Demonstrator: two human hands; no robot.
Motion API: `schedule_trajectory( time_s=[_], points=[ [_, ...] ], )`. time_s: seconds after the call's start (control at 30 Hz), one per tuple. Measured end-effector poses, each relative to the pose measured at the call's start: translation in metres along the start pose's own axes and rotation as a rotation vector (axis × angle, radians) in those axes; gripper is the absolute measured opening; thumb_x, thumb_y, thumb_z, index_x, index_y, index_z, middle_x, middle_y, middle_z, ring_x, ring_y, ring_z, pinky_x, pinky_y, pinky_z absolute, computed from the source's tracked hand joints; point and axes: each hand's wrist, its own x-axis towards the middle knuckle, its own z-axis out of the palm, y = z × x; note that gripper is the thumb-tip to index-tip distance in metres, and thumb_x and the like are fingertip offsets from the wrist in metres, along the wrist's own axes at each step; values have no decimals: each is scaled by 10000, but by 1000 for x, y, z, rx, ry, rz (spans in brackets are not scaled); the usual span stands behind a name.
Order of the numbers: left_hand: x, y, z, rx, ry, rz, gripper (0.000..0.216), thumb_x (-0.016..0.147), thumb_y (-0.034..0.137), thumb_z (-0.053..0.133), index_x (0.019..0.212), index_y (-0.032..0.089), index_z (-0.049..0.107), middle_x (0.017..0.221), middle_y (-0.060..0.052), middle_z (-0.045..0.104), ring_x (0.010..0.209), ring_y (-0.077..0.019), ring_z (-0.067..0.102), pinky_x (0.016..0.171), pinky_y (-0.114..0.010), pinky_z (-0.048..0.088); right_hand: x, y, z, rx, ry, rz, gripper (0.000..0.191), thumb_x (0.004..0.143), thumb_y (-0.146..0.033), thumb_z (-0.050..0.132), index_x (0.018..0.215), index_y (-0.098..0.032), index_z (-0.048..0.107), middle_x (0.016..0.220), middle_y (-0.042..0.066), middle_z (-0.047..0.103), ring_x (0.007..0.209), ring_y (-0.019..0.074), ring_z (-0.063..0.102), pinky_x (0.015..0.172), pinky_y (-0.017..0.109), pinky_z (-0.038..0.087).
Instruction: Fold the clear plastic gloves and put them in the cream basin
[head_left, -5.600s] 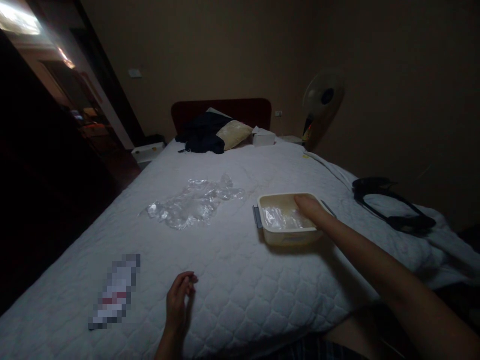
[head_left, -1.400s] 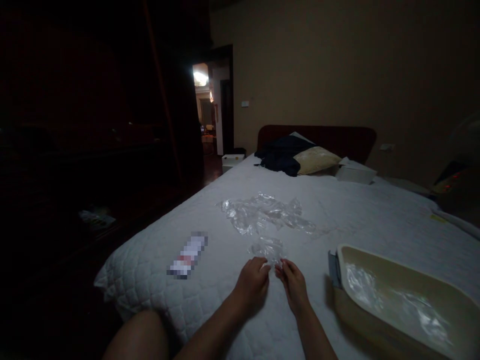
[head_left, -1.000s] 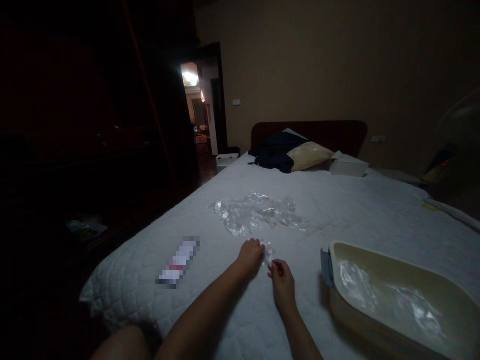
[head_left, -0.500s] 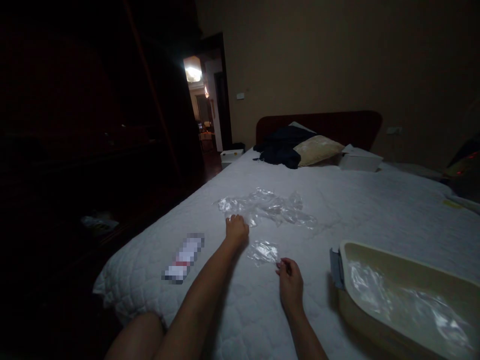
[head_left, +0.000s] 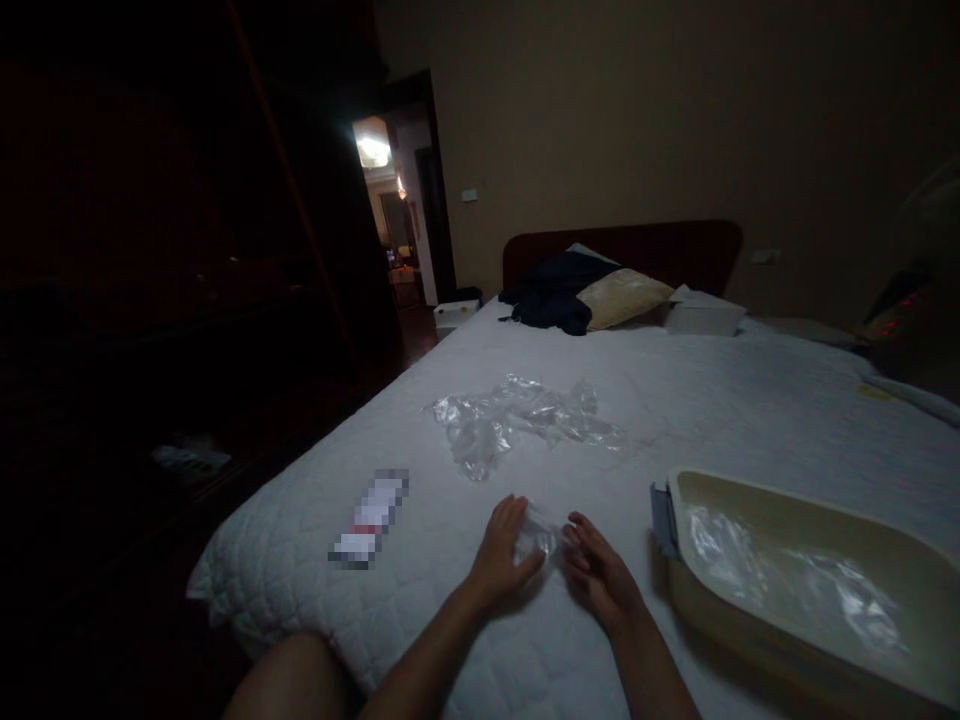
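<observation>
A small clear plastic bag [head_left: 537, 536] lies on the white quilted bed [head_left: 720, 420] right in front of me. My left hand [head_left: 501, 552] rests flat on the bag's left edge, fingers stretched out and thumb apart. My right hand [head_left: 600, 572] lies flat at the bag's right edge, its fingertips touching the plastic. Neither hand is closed around anything. A crumpled pile of clear plastic bags [head_left: 517, 420] lies further up the bed, beyond both hands.
A cream plastic container [head_left: 720, 620] with clear plastic inside sits on the bed at the right. A small blurred packet [head_left: 369, 518] lies to the left. Dark clothes [head_left: 547, 295], a pillow [head_left: 622, 297] and a white box [head_left: 701, 315] lie by the headboard. My knee [head_left: 289, 680] is at the bottom.
My left hand came back from the pile to the small bag. The right hand let go of its pinch, and both hands now lie flat on the bag.
</observation>
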Motion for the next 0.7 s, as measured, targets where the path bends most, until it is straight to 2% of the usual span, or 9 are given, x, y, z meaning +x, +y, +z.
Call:
schedule_trajectory(
  time_s=[0.07,0.13,0.23,0.27,0.33,0.4,0.5,0.6,0.7],
  points=[
    [-11,6,8,-39,9,-25,738,607,381,676,1263,201,390,1329,-134,376,1245,-299,293,1011,-483,262,-4,2,1,10,-109,66,275,654,-247,706,897,-213,582,587,-74,470,368,-6,291,324,102,251],
    [-15,13,11,-136,79,-96,584,632,365,660,1168,205,491,1206,-111,499,1134,-267,425,962,-440,333,-7,3,1,14,-147,83,268,656,-261,708,890,-211,587,557,-80,451,351,-10,253,311,100,225],
    [-12,20,8,-410,173,-263,204,677,315,611,819,168,614,820,-47,604,791,-177,551,737,-308,446,-7,2,1,66,-82,30,285,642,-245,717,897,-227,591,567,-81,455,363,-2,283,316,101,250],
    [-10,21,5,-528,191,-336,168,674,318,611,724,159,599,707,-23,580,684,-150,537,646,-272,441,-7,1,1,87,-41,0,297,642,-241,716,912,-237,591,579,-80,465,377,4,313,329,106,282],
    [-8,21,-2,-771,228,-474,205,665,349,619,659,150,568,595,9,528,565,-116,490,539,-232,398,-5,0,0,106,45,-46,332,642,-246,714,950,-263,590,640,-67,516,434,23,401,382,127,363],
    [-8,20,-10,-960,277,-545,246,662,388,624,665,147,571,600,11,534,554,-105,484,530,-220,378,-3,1,1,72,118,-68,367,642,-270,713,986,-288,587,761,-42,579,542,55,497,465,168,438],
    [-10,19,-19,-1069,329,-576,291,639,426,646,643,142,584,625,-8,563,578,-110,503,551,-220,376,-3,6,4,-105,163,-86,375,653,-313,702,1010,-291,590,974,5,607,735,120,571,602,243,485],
    [-10,20,-19,-1038,332,-569,345,677,476,603,616,139,567,596,-16,564,556,-110,506,559,-228,382,-4,14,9,-338,141,-102,370,661,-354,689,1009,-275,593,1084,39,586,858,170,574,704,302,476],
    [-9,20,-13,-950,331,-537,373,722,515,538,652,149,547,569,-5,560,525,-106,503,554,-230,381,-6,21,12,-597,109,-122,341,656,-391,673,958,-249,604,1032,51,604,841,187,574,720,327,461]
  ],
)
